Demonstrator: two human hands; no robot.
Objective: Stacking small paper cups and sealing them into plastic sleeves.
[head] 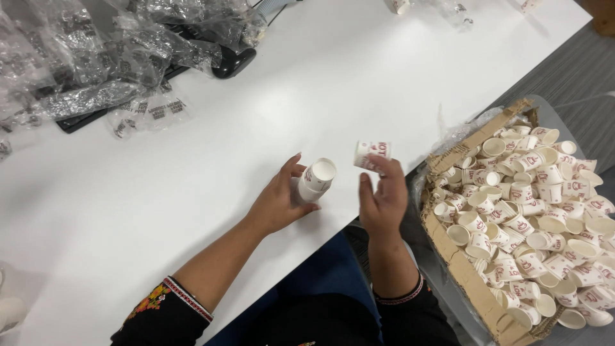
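Broadly, from largest to smallest:

Table: a white table (359,77) fills most of the head view, its near edge running diagonally from lower left to upper right, with both forearms reaching over it.

Plastic wrapping: a heap of crumpled clear plastic bags (96,57) lies on the far left of the table, covering part of a black keyboard (83,118).

Cardboard box: a torn, open cardboard box (448,247) sits off the table's right edge, beside the right forearm, brim-full of loose small cups.

Loose cups: the pile of white paper cups (544,218) with red print lies jumbled in the box, some mouth up, some on their sides.

Sleeves: both arms wear black sleeves with coloured embroidered cuffs, pushed up toward the elbows.

Left hand: the left hand (278,202) rests on the table near its front edge, fingers curled around a short stack of cups, gripping its sides.

Cup stack: the short stack of nested cups (315,181) is tilted in the left hand, open mouth pointing up and to the right, just above the table surface.

Right hand: the right hand (383,198) is raised over the table edge, fingertips pinching one cup from below.

Single cup: the single paper cup (371,155) lies sideways at the right fingertips, near the stack's mouth but not touching it.
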